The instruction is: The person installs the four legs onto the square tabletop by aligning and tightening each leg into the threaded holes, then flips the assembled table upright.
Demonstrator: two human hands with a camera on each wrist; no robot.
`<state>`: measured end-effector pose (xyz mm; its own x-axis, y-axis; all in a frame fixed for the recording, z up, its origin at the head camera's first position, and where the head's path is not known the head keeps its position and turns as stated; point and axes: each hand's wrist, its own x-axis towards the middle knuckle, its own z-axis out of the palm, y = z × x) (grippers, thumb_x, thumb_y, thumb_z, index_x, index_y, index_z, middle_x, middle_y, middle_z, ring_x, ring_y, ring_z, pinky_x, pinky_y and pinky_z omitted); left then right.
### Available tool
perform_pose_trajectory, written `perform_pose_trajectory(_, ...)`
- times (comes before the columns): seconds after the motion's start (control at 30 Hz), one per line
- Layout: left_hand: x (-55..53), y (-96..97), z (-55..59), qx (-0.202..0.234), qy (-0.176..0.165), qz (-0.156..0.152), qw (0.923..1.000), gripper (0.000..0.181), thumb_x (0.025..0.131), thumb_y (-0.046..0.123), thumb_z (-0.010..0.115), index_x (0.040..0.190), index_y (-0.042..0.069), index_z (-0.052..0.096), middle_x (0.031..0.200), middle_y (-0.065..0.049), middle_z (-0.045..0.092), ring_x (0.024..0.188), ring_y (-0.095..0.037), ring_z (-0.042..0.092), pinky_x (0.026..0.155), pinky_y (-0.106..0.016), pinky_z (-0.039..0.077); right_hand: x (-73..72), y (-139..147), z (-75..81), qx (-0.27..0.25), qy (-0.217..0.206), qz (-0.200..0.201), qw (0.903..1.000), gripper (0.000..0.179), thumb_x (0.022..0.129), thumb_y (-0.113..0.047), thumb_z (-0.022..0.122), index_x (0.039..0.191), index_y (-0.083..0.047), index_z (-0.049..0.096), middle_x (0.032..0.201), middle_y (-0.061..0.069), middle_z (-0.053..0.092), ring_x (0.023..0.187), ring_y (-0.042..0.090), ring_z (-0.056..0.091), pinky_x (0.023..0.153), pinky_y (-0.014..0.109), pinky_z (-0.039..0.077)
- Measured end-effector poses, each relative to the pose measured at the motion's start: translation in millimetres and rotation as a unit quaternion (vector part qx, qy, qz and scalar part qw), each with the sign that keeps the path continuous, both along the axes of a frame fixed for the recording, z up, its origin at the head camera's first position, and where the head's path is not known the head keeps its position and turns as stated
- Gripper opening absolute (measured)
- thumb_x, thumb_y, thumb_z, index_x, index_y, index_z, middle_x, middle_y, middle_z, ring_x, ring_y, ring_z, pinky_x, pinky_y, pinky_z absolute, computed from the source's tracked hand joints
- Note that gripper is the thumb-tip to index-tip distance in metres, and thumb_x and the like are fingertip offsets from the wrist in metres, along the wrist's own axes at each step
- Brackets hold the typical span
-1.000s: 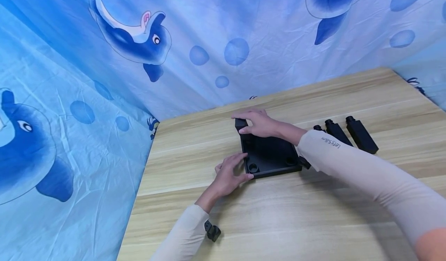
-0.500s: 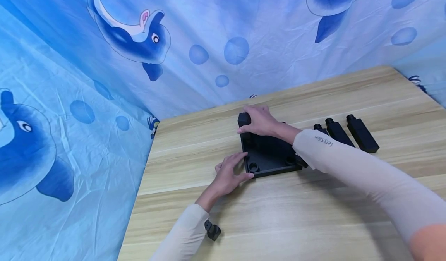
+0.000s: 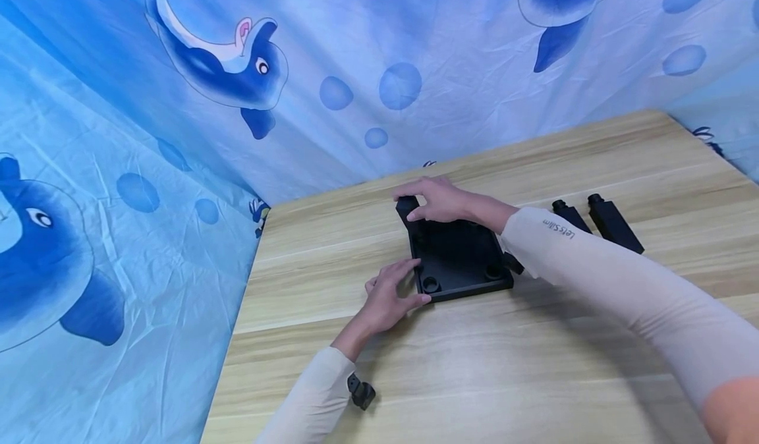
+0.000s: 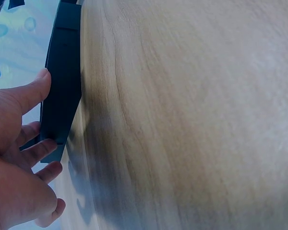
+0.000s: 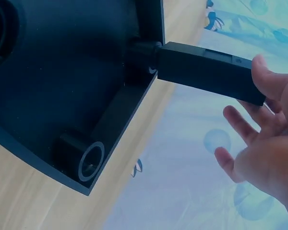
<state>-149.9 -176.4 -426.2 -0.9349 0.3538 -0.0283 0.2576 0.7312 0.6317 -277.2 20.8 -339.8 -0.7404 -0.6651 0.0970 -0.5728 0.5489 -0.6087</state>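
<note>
A square black panel (image 3: pixel 459 249) with a raised rim lies on the table, round sockets at its corners. At its far left corner stands a black square leg (image 3: pixel 406 210), rising at a slight slant from the socket. My right hand (image 3: pixel 440 201) holds the leg's free end between thumb and fingers; the right wrist view shows the leg's other end at the socket (image 5: pixel 146 55). My left hand (image 3: pixel 388 299) grips the panel's near left corner, thumb on the front side and fingers along the left side. In the left wrist view the thumb presses the panel's outer side (image 4: pixel 65 62).
Two loose black legs with round necked ends lie to the right: one (image 3: pixel 613 223) in full view, the other (image 3: pixel 570 216) partly behind the right sleeve. A blue curtain (image 3: pixel 367 55) with printed whales hangs behind and left of the wooden table (image 3: pixel 308 266).
My right hand shifts right with the leg's top, then back left, its fingers re-spread over it. The left hand and panel stay put. The sleeve now hides a third loose leg.
</note>
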Motion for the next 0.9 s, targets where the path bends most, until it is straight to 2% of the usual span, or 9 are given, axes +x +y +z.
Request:
perform_pose_trajectory(0.07, 0.1, 0.0, -0.5, 0.003, -0.001, 0.000, 1.0000, 0.068, 0.085, 0.036, 0.074, 0.144, 0.020, 0.045, 0.149, -0.002, 0.041, 0.138, -0.022, 0.030, 0.102, -0.055, 0.014, 0.5, 0, -1.7, -0.008, 0.017, -0.019, 0.9996, 0.045, 0.087, -0.025, 0.073, 0.129, -0.014, 0.059, 0.131, 0.007, 0.058, 0.128, 0.032, 0.044, 0.106, 0.057, 0.015)
perform_pose_trajectory(0.17, 0.1, 0.0, -0.9, 0.006, -0.001, 0.000, 1.0000, 0.068, 0.085, 0.036, 0.074, 0.144, 0.020, 0.045, 0.149, -0.003, 0.041, 0.138, -0.022, 0.030, 0.102, -0.055, 0.014, 1.8, -1, -5.7, -0.026, 0.047, -0.052, 0.9972, 0.040, 0.081, -0.030, 0.078, 0.111, -0.010, 0.062, 0.107, 0.007, 0.065, 0.106, 0.029, 0.053, 0.099, 0.053, 0.021)
perform_pose_trajectory(0.27, 0.3, -0.1, -1.0, 0.006, -0.002, 0.000, 1.0000, 0.068, 0.085, 0.036, 0.074, 0.145, 0.020, 0.045, 0.149, -0.003, 0.041, 0.138, -0.022, 0.030, 0.103, -0.055, 0.013, 3.2, -3, -10.4, -0.038, 0.069, -0.078, 0.9938, 0.039, 0.078, -0.034, 0.081, 0.097, -0.011, 0.057, 0.088, 0.004, 0.060, 0.089, 0.026, 0.050, 0.092, 0.049, 0.023)
perform_pose_trajectory(0.37, 0.6, -0.7, -0.7, 0.006, -0.004, 0.000, 1.0000, 0.069, 0.085, 0.037, 0.073, 0.145, 0.021, 0.044, 0.150, -0.003, 0.041, 0.138, -0.022, 0.030, 0.103, -0.055, 0.013, 3.7, -5, -14.3, -0.043, 0.079, -0.098, 0.9911, 0.040, 0.078, -0.037, 0.080, 0.093, -0.011, 0.054, 0.083, 0.004, 0.056, 0.084, 0.025, 0.048, 0.091, 0.049, 0.023)
perform_pose_trajectory(0.5, 0.6, -1.0, -0.5, 0.007, -0.002, 0.001, 1.0000, 0.068, 0.085, 0.037, 0.073, 0.145, 0.021, 0.044, 0.149, -0.002, 0.041, 0.138, -0.022, 0.030, 0.102, -0.055, 0.014, 3.0, -5, -16.3, -0.035, 0.078, -0.103, 0.9910, 0.044, 0.081, -0.041, 0.077, 0.107, -0.010, 0.058, 0.098, 0.005, 0.062, 0.097, 0.027, 0.053, 0.097, 0.051, 0.023)
perform_pose_trajectory(0.6, 0.5, -0.8, -0.6, 0.009, 0.001, 0.002, 1.0000, 0.068, 0.085, 0.036, 0.074, 0.145, 0.020, 0.045, 0.149, -0.002, 0.041, 0.138, -0.022, 0.031, 0.102, -0.055, 0.014, 1.7, -3, -14.0, -0.026, 0.053, -0.077, 0.9953, 0.054, 0.085, -0.041, 0.073, 0.127, -0.011, 0.056, 0.118, 0.006, 0.062, 0.114, 0.029, 0.048, 0.102, 0.054, 0.018)
perform_pose_trajectory(0.7, 0.7, -0.4, -0.7, 0.009, 0.001, 0.002, 1.0000, 0.068, 0.084, 0.036, 0.074, 0.144, 0.020, 0.046, 0.149, -0.002, 0.042, 0.138, -0.022, 0.031, 0.102, -0.055, 0.014, -0.6, 2, -8.7, -0.023, 0.017, -0.039, 0.9988, 0.058, 0.089, -0.035, 0.069, 0.140, -0.014, 0.049, 0.130, 0.006, 0.057, 0.127, 0.030, 0.039, 0.104, 0.055, 0.013)
perform_pose_trajectory(0.77, 0.8, -0.2, -1.2, 0.009, 0.000, 0.002, 1.0000, 0.069, 0.084, 0.036, 0.075, 0.144, 0.020, 0.046, 0.149, -0.003, 0.042, 0.138, -0.022, 0.031, 0.102, -0.055, 0.014, -1.8, 5, -4.1, -0.023, -0.001, -0.016, 0.9996, 0.057, 0.093, -0.028, 0.066, 0.144, -0.015, 0.045, 0.134, 0.006, 0.055, 0.132, 0.030, 0.032, 0.104, 0.056, 0.012)
perform_pose_trajectory(0.9, 0.7, 0.1, -1.7, 0.007, 0.007, 0.001, 0.9999, 0.069, 0.083, 0.036, 0.075, 0.144, 0.019, 0.046, 0.148, -0.003, 0.042, 0.138, -0.022, 0.031, 0.102, -0.055, 0.014, -3.4, 9, 2.1, -0.017, -0.005, 0.016, 0.9997, 0.050, 0.096, -0.017, 0.060, 0.144, -0.017, 0.047, 0.141, 0.006, 0.051, 0.138, 0.034, 0.026, 0.105, 0.059, 0.012)
